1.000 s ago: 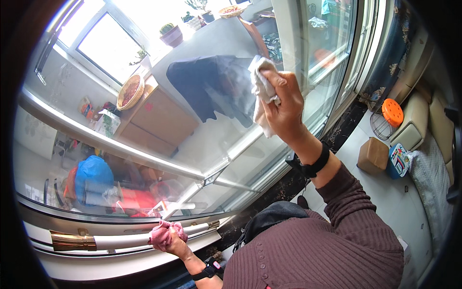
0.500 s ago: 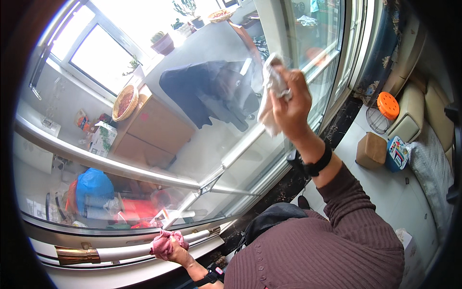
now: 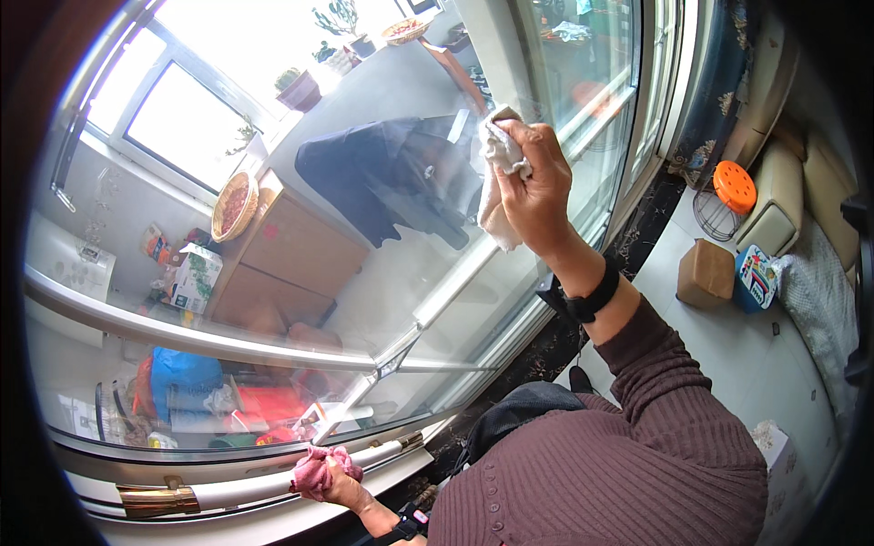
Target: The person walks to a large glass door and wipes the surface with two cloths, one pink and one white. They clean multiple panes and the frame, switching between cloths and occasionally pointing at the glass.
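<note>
My right hand (image 3: 537, 194), raised in front of a glass window pane (image 3: 401, 264), grips a crumpled whitish cloth (image 3: 502, 164). The cloth appears to lie against the glass, its lower end hanging below my fingers. Low on the left, my left hand (image 3: 344, 489) is closed around a bunched pink cloth (image 3: 319, 471). That cloth rests on or beside a white rail with gold fittings (image 3: 241, 488) along the window's bottom. A dark reflection shows in the pane behind the whitish cloth.
White frame bars (image 3: 182, 318) cross the glass. Behind it are a wooden cabinet (image 3: 287, 241), a basket of reddish items (image 3: 236, 207), potted cacti (image 3: 298, 89) and a blue bag (image 3: 185, 382). On the right floor stand a brown stool (image 3: 705, 275), a blue box (image 3: 755, 278) and an orange-topped stool (image 3: 734, 187).
My right hand and the whitish cloth have shifted slightly left across the pane. My left hand stays low with the pink cloth. The whole view has tilted a little.
</note>
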Demonstrator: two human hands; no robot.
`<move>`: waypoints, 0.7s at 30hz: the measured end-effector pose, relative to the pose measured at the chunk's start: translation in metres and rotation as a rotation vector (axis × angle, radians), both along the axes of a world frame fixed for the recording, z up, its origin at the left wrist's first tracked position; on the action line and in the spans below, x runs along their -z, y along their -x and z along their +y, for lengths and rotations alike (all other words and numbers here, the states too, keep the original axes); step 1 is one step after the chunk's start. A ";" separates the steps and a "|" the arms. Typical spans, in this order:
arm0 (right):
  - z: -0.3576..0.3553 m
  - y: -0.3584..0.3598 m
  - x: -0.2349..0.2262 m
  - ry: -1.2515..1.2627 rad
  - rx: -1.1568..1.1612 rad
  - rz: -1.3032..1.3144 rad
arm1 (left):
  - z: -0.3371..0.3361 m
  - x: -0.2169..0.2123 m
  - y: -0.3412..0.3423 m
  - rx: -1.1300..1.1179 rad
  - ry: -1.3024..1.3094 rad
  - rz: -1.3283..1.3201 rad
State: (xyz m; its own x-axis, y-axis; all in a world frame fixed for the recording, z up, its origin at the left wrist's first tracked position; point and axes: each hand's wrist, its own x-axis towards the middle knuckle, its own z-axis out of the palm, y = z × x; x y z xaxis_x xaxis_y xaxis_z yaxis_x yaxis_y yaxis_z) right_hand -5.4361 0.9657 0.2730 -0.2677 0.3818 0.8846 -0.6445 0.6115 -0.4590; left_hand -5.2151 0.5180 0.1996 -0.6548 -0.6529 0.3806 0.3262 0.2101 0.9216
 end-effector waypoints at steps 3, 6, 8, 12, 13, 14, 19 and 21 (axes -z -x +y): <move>-0.001 0.001 -0.003 -0.115 0.078 0.006 | -0.004 0.004 0.000 0.023 0.017 -0.022; -0.006 -0.010 0.000 -0.174 -0.010 0.046 | -0.007 0.009 0.003 -0.060 -0.040 -0.011; -0.007 -0.018 -0.002 -0.122 -0.109 -0.039 | -0.005 0.007 0.002 -0.072 -0.006 -0.052; -0.010 -0.012 -0.028 0.025 -0.121 -0.006 | 0.006 -0.002 -0.001 -0.045 -0.080 -0.078; -0.018 -0.008 -0.033 -0.030 -0.107 0.057 | 0.009 -0.002 -0.001 -0.091 -0.091 -0.034; -0.026 -0.005 -0.037 -0.068 -0.103 -0.013 | 0.010 -0.004 -0.001 -0.046 -0.121 -0.030; -0.086 -0.045 0.004 -0.478 -0.271 0.090 | 0.005 0.004 0.002 -0.051 -0.089 -0.030; -0.092 -0.049 0.017 -0.518 -0.356 0.158 | 0.002 0.007 0.001 -0.131 -0.080 -0.057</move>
